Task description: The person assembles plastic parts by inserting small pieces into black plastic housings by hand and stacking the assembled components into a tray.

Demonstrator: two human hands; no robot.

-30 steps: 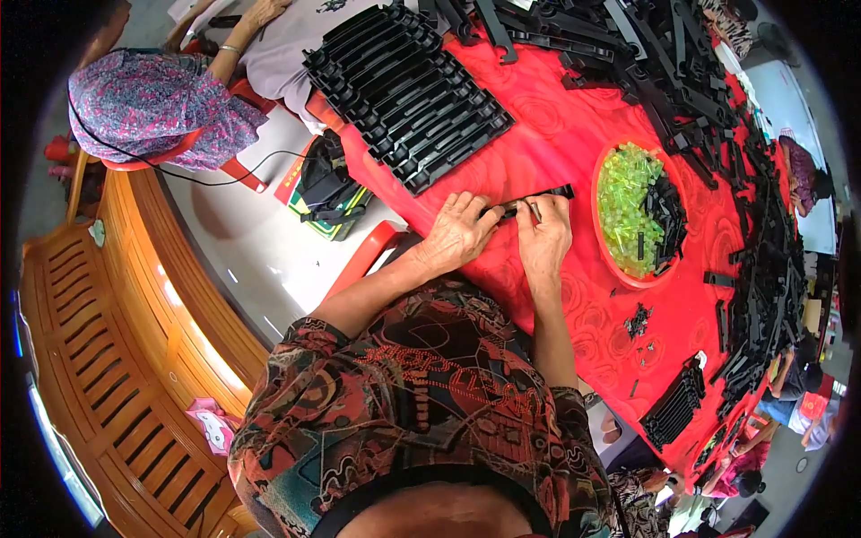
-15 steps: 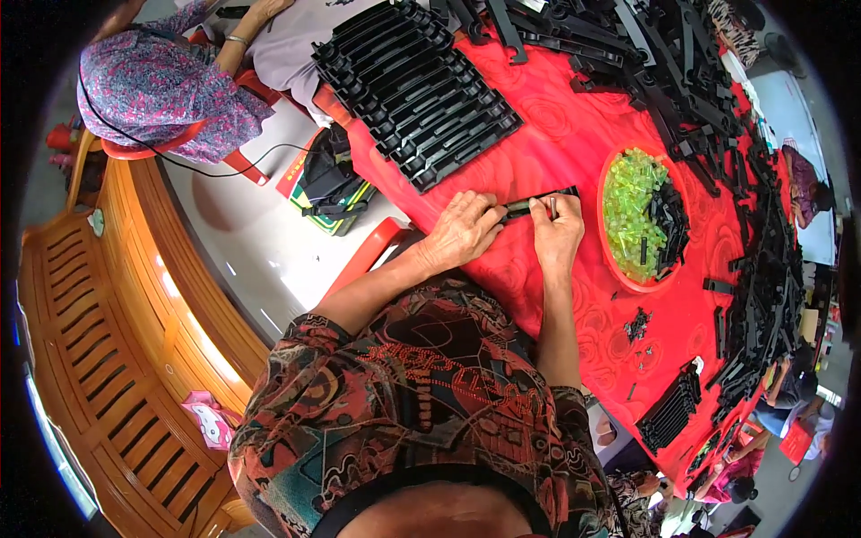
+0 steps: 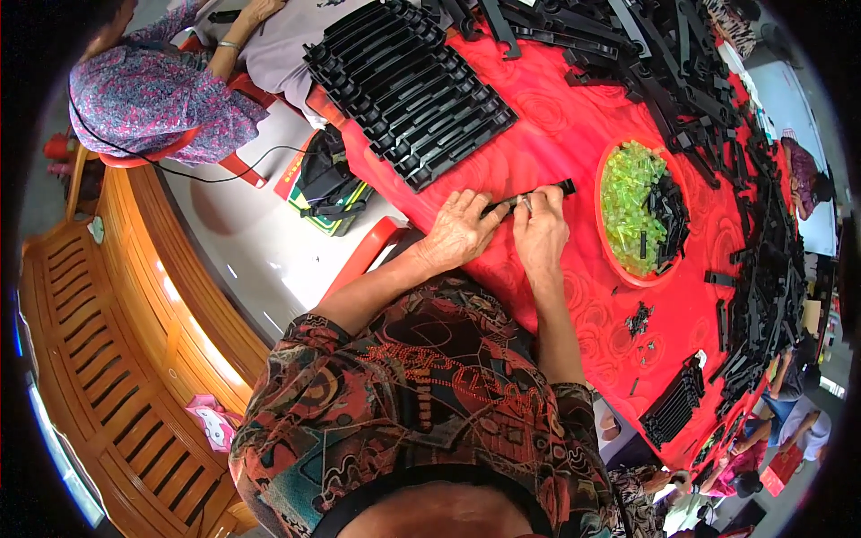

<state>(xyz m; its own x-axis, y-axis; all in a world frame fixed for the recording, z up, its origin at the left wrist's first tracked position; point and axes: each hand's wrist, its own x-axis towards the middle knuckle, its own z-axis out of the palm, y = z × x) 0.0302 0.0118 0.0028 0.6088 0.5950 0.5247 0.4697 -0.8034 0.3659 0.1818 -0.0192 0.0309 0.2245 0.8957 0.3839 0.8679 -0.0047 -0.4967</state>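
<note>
A long black plastic strip [image 3: 563,187] lies slantwise between my hands, just above or on the red tablecloth. My left hand [image 3: 460,229] is closed round its near-left end, thumb and fingers pressed together. Over the strip's middle, my right hand [image 3: 542,231] pinches with fingertips bent down; whether a small part sits between them is hidden. Beyond my left hand lies a slanted row of similar black strips [image 3: 413,94], set side by side. To the right stands an orange-rimmed bowl [image 3: 603,229] holding yellow-green clear pieces [image 3: 630,193] and small black pieces [image 3: 666,215].
A big heap of black strips [image 3: 691,90] covers the table's far right side. Small black bits [image 3: 639,319] lie on the red tablecloth [image 3: 587,296], with another strip stack [image 3: 673,408] nearer. A co-worker [image 3: 161,99] sits at far left; a wooden bench [image 3: 117,377] stands left.
My right hand has slid left along the black strip, closer to my left hand, baring its far-right end. My left hand has barely moved, and the view has shifted slightly.
</note>
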